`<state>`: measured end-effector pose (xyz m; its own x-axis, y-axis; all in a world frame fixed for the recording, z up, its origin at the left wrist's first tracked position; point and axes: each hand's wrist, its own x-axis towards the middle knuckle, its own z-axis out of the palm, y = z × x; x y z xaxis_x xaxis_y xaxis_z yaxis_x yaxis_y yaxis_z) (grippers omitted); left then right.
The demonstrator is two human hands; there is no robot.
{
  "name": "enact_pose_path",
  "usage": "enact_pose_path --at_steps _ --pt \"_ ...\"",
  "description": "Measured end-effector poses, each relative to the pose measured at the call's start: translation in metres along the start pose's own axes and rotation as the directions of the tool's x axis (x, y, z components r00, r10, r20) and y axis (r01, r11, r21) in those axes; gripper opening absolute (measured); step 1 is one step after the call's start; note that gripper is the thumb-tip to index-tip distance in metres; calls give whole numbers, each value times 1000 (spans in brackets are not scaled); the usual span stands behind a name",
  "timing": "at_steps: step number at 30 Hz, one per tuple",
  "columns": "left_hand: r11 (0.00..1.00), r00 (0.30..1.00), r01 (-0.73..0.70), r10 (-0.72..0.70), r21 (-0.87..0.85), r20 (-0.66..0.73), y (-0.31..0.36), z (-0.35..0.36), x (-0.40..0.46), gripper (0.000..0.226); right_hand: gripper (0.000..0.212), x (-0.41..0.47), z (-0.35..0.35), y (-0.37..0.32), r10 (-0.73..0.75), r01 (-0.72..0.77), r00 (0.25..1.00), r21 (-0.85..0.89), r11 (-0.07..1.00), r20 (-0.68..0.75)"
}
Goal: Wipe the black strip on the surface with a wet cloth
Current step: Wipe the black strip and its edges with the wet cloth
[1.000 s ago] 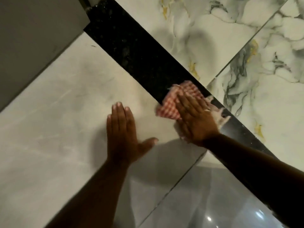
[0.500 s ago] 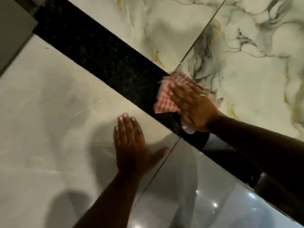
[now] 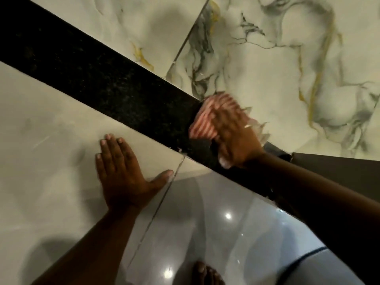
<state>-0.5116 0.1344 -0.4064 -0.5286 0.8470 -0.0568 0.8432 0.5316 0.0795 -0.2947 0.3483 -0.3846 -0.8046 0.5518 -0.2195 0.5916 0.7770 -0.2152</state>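
A black speckled strip (image 3: 107, 87) runs diagonally across the tiled floor from the upper left to the lower right. My right hand (image 3: 232, 134) presses flat on a red-and-white checked cloth (image 3: 205, 120) lying on the strip; the hand and cloth are blurred by motion. The cloth pokes out past my fingers toward the upper left, and its white frayed edge shows to the right of my hand. My left hand (image 3: 121, 171) lies flat, fingers spread, on the pale grey tile beside the strip, holding nothing.
White marble-look tiles with grey and gold veins (image 3: 277, 64) lie beyond the strip. Glossy grey tiles (image 3: 205, 233) with light reflections lie on my side, split by a grout line (image 3: 160, 206). My toes (image 3: 205, 274) show at the bottom edge.
My right hand has slid the cloth along the strip toward the lower right. The view has shifted the same way, and the grey wall at the upper left is out of sight. My left hand stays planted.
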Motion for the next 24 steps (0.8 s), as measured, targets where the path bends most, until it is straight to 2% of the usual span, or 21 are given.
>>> enact_pose_path --at_steps 1,2,3,4,5,7,8,9,11,13,15,16,17,18,20,21,22,24 --pt "1000 1000 2 -2 -2 0 1 0 0 130 60 5 -4 15 193 -191 981 47 980 -33" --pt "1000 1000 1 -1 2 0 0 -1 1 130 61 18 -4 22 374 -369 926 86 926 -59" --pt "1000 1000 -3 3 4 5 0 -1 1 130 61 32 0 17 486 -478 871 108 872 -67" --pt "1000 1000 -7 7 4 4 1 -1 0 129 61 44 5 0 519 -510 852 113 853 -71" --pt "1000 1000 -9 9 4 -5 1 -1 0 129 61 50 11 -22 479 -469 873 112 876 -89" --pt "1000 1000 -11 11 -4 -7 1 -1 0 129 60 33 27 -63 245 -238 965 86 967 -89" --pt "1000 1000 -16 16 -11 2 1 -2 1 130 59 10 33 -73 126 -124 989 37 992 -76" --pt "1000 1000 -18 19 -11 8 1 -1 1 131 57 -16 37 -70 68 -68 996 -6 998 -65" --pt "1000 1000 3 -3 0 25 3 -3 0 130 55 -62 37 -43 132 -137 988 -55 989 -85" --pt "999 998 36 -36 -5 49 15 -5 -7 123 54 -82 31 -10 339 -350 928 -45 936 -156" --pt "1000 998 26 -27 8 61 34 -5 -16 111 55 -70 27 4 563 -573 787 41 819 -252" --pt "1000 997 -1 0 12 74 43 -4 -20 108 56 -60 29 0 658 -658 701 108 745 -276" --pt "999 995 -41 40 11 89 49 -3 -21 107 57 -53 31 -9 706 -696 650 154 702 -281" --pt "996 990 -94 92 14 111 53 -1 -22 108 57 -55 35 -22 700 -684 661 168 710 -269" --pt "965 953 -260 254 16 162 55 1 -23 112 58 -82 48 -44 583 -569 793 126 813 -180" --pt "927 913 -374 367 7 178 54 1 -24 115 58 -102 51 -48 518 -511 844 83 855 -141" --pt "874 857 -486 480 -11 188 52 1 -25 116 60 -118 51 -45 488 -485 864 53 873 -122" --pt "764 742 -645 634 -27 217 48 -2 -27 119 62 -128 49 -33 540 -542 828 28 840 -150"
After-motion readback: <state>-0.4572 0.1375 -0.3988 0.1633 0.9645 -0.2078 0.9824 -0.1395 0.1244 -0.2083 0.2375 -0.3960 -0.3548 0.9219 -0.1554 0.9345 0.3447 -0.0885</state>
